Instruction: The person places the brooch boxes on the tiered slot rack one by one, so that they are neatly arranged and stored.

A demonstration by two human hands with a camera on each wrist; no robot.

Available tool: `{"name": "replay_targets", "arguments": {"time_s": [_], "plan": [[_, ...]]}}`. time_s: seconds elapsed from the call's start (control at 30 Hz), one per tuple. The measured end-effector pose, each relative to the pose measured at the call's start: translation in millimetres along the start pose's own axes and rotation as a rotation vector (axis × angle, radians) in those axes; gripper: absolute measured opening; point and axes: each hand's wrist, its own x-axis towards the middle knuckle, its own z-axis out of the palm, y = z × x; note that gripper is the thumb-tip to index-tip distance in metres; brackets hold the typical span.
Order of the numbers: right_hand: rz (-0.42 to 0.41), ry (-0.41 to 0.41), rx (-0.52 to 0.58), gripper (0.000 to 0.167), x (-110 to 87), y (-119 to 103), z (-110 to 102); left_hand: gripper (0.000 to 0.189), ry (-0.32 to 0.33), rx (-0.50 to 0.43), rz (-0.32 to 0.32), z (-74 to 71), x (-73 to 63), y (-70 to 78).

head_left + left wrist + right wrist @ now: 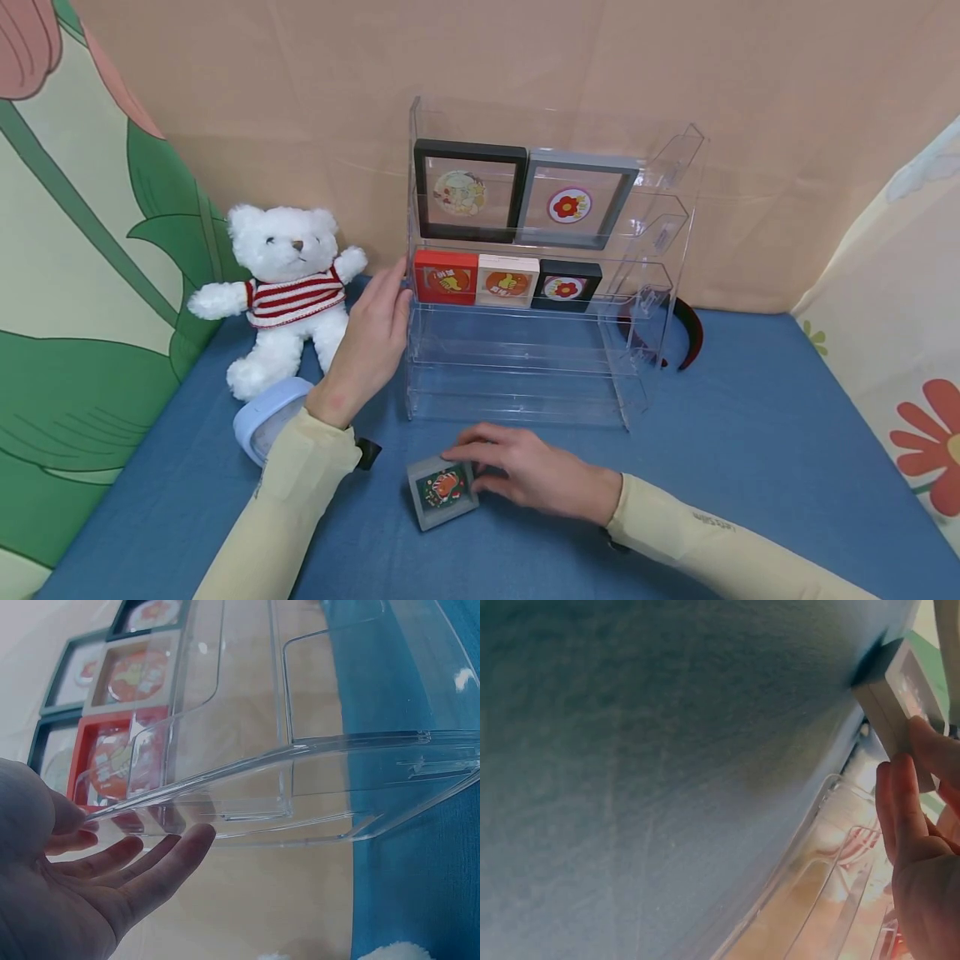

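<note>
My left hand is at the left side of a clear acrylic display rack. In the left wrist view, the rack's side edge lies between its thumb and fingers, and the outer fingers are spread. On the table in front of the rack, my right hand pinches the right edge of a small grey picture frame with a dark, colourful picture. The right wrist view shows thumb and fingers on the grey frame, which is tilted.
The upper tier bears a black frame and a larger grey frame. Below stand red, white and small black frames. Left are a white teddy bear and light-blue round object; a dark red headband lies behind right.
</note>
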Motion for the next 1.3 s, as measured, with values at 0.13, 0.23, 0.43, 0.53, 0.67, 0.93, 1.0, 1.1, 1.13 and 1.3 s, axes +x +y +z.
{"name": "replay_targets", "arguments": {"time_s": [0.13,0.23,0.43,0.53,0.67,0.93,1.0,1.1,1.13,1.3], "plan": [[-0.005,0.032,0.042,0.042,-2.0,0.0,-1.3,0.054,-0.001,0.002,0.000,0.0,0.0,0.0],[0.010,0.050,0.065,0.038,-3.1,-1.3,-1.8,0.055,-0.003,0.003,-0.004,0.0,-0.1,0.0],[0.044,0.085,0.110,0.033,-5.9,-5.8,-0.6,0.055,-0.007,-0.002,-0.009,0.1,0.0,-0.1],[0.030,0.103,0.112,0.032,-7.5,-6.7,0.3,0.055,-0.007,-0.002,-0.009,0.1,0.1,0.3],[-0.002,0.146,0.092,0.032,-10.2,-7.6,-0.6,0.055,-0.003,0.001,-0.006,0.4,0.1,0.4],[0.017,0.298,0.058,0.043,-19.3,-11.9,-15.8,0.055,-0.004,0.003,-0.015,0.5,-0.2,1.0],[0.020,0.337,0.037,0.043,-22.5,-12.3,-22.0,0.055,-0.006,0.005,-0.017,0.6,-0.2,1.0],[0.044,0.393,0.002,0.043,-28.0,-13.8,-34.5,0.055,-0.007,0.007,-0.020,0.5,0.0,1.2],[0.057,0.410,-0.014,0.043,-29.9,-14.8,-39.6,0.055,-0.007,0.009,-0.021,0.5,0.0,1.2],[0.133,0.512,-0.087,0.045,-40.2,-20.9,-69.7,0.055,-0.008,0.014,-0.024,0.5,-0.1,0.7]]}}
